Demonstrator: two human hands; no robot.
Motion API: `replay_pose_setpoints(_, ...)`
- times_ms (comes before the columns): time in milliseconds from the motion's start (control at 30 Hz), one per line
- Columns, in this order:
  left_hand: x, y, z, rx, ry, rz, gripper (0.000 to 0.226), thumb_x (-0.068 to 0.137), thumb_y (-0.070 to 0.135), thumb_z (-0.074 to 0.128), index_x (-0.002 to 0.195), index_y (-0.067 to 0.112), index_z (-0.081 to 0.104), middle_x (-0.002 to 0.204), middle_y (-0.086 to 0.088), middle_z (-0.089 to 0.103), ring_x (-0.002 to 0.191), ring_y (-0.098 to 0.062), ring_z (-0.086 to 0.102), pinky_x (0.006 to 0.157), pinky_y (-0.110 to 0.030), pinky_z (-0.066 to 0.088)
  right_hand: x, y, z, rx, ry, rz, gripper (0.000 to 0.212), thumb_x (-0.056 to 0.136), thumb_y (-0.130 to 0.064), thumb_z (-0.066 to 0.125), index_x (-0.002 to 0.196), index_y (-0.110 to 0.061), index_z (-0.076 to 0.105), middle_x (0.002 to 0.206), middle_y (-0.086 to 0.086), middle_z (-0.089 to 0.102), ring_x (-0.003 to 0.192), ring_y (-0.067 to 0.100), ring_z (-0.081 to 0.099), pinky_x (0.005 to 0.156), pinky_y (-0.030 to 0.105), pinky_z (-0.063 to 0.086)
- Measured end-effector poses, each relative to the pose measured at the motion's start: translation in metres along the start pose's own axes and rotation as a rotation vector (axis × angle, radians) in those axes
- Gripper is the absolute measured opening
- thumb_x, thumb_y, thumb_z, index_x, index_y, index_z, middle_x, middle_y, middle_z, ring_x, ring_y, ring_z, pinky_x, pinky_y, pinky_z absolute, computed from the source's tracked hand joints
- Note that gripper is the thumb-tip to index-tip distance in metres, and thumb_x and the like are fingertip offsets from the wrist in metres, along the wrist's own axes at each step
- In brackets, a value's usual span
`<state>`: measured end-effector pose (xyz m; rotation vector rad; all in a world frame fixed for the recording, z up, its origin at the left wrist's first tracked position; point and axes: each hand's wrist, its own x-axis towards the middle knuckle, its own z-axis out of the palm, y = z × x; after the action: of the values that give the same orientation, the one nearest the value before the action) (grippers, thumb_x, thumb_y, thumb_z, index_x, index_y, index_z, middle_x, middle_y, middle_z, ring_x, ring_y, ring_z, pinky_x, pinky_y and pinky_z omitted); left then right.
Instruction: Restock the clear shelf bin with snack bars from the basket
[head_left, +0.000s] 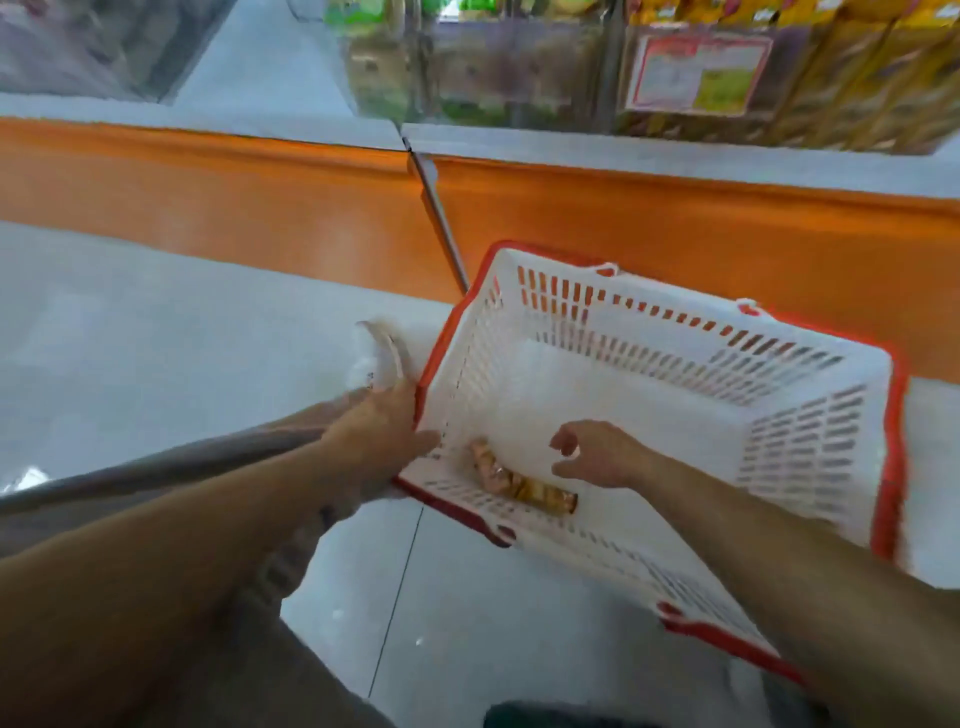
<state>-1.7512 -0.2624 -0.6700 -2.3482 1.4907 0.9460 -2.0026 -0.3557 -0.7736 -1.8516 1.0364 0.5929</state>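
A white basket with a red rim (779, 332) sits tilted on the floor in front of the orange shelf base. One or two snack bars in brown-gold wrappers (519, 480) lie at its near left corner. My left hand (374, 441) holds the basket's left rim. My right hand (597, 457) hovers inside the basket just right of the bars, fingers loosely curled and holding nothing. Clear shelf bins (467, 67) with packaged snacks stand on the shelf above, blurred.
An orange kick panel (208, 208) runs under the white shelf edge (675, 156). Pale floor tiles (130, 338) stretch to the left. My knee in grey trousers (156, 597) fills the lower left. A price label (696, 73) hangs on a bin at right.
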Motion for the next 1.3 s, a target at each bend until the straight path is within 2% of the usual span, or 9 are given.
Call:
replay_pose_setpoints(100, -0.001, -0.021, 0.023, -0.189, -0.053, 0.036, 0.033, 0.095, 0.022, 0.065, 0.119, 0.029, 0.042, 0.096, 0.004, 0.067, 0.078, -0.010, 0.069, 0.057, -0.021, 0.059, 0.033, 0.005, 0.041, 0.025, -0.108, 0.059, 0.056, 0.094, -0.042, 0.058, 0.143, -0.018, 0.047, 0.141, 0.003, 0.055, 0.121, 0.023, 0.055, 0.097, 0.030, 0.044)
replay_pose_setpoints(367, 0.008, -0.032, 0.027, -0.156, -0.097, 0.051, 0.027, 0.095, 0.029, 0.064, 0.115, 0.028, 0.047, 0.095, 0.004, 0.070, 0.078, -0.011, 0.072, 0.066, -0.034, 0.065, 0.074, 0.003, 0.071, 0.235, -0.192, 0.131, 0.052, 0.104, -0.051, 0.035, 0.142, -0.019, 0.049, 0.144, 0.012, 0.050, 0.127, 0.031, 0.051, 0.105, 0.039, 0.040)
replay_pose_setpoints(500, 0.011, -0.030, 0.024, -0.111, -0.104, 0.035, 0.027, 0.091, 0.033, 0.064, 0.111, 0.025, 0.047, 0.095, 0.004, 0.070, 0.075, -0.012, 0.070, 0.067, -0.037, 0.064, 0.085, 0.001, 0.075, 0.287, -0.175, 0.177, 0.073, 0.085, -0.078, 0.046, 0.113, -0.012, 0.060, 0.110, 0.006, 0.063, 0.091, 0.022, 0.060, 0.068, 0.030, 0.043)
replay_pose_setpoints(600, 0.011, -0.027, 0.023, -0.099, -0.105, 0.024, 0.031, 0.090, 0.037, 0.064, 0.111, 0.022, 0.047, 0.101, -0.002, 0.071, 0.081, -0.019, 0.071, 0.075, -0.045, 0.063, 0.088, 0.009, 0.074, 0.337, -0.124, 0.129, 0.055, 0.082, -0.070, 0.061, 0.095, -0.017, 0.063, 0.087, -0.002, 0.063, 0.079, 0.018, 0.062, 0.056, 0.026, 0.041)
replay_pose_setpoints(767, 0.015, -0.022, 0.017, -0.079, -0.132, 0.021, 0.030, 0.090, 0.040, 0.066, 0.108, 0.024, 0.046, 0.101, 0.000, 0.068, 0.079, -0.011, 0.066, 0.064, -0.028, 0.057, 0.080, 0.014, 0.064, 0.336, -0.137, 0.095, 0.041, 0.081, -0.056, 0.069, 0.103, -0.022, 0.072, 0.103, -0.001, 0.069, 0.090, 0.013, 0.065, 0.069, 0.026, 0.052)
replay_pose_setpoints(867, 0.020, -0.011, 0.005, -0.073, -0.102, -0.020, 0.038, 0.088, 0.046, 0.066, 0.114, 0.022, 0.051, 0.109, -0.002, 0.068, 0.093, -0.021, 0.067, 0.081, -0.040, 0.060, 0.063, 0.025, 0.043, 0.405, -0.104, 0.114, 0.032, 0.083, -0.051, 0.071, 0.097, -0.022, 0.074, 0.093, 0.000, 0.072, 0.081, 0.014, 0.069, 0.065, 0.027, 0.056)
replay_pose_setpoints(1033, 0.017, 0.028, -0.020, -0.089, 0.352, 0.132, 0.053, 0.082, 0.048, 0.058, 0.129, 0.026, 0.050, 0.124, 0.006, 0.056, 0.114, -0.020, 0.055, 0.086, -0.037, 0.047, 0.024, 0.018, -0.012, 0.850, -0.030, 0.026, 0.016, 0.091, -0.027, 0.066, 0.097, -0.013, 0.073, 0.092, 0.015, 0.075, 0.075, 0.028, 0.075, 0.062, 0.033, 0.059)
replay_pose_setpoints(1167, 0.014, 0.062, -0.028, -0.400, 0.288, 0.084, 0.062, 0.087, 0.060, 0.060, 0.136, 0.025, 0.049, 0.119, 0.013, 0.057, 0.105, -0.014, 0.059, 0.076, -0.027, 0.044, -0.001, -0.030, -0.037, 1.182, 0.029, -0.179, 0.026, 0.092, -0.019, 0.059, 0.116, -0.011, 0.067, 0.102, 0.017, 0.073, 0.086, 0.036, 0.072, 0.070, 0.040, 0.055)
replay_pose_setpoints(1300, 0.006, 0.082, -0.033, -0.771, 0.152, 0.013, 0.058, 0.087, 0.070, 0.052, 0.130, 0.032, 0.050, 0.118, 0.003, 0.069, 0.107, -0.023, 0.069, 0.091, -0.050, 0.058, -0.023, -0.075, -0.043, 1.407, 0.061, -0.394, 0.029, 0.092, -0.012, 0.064, 0.121, -0.011, 0.067, 0.105, 0.014, 0.072, 0.098, 0.039, 0.069, 0.066, 0.035, 0.054)
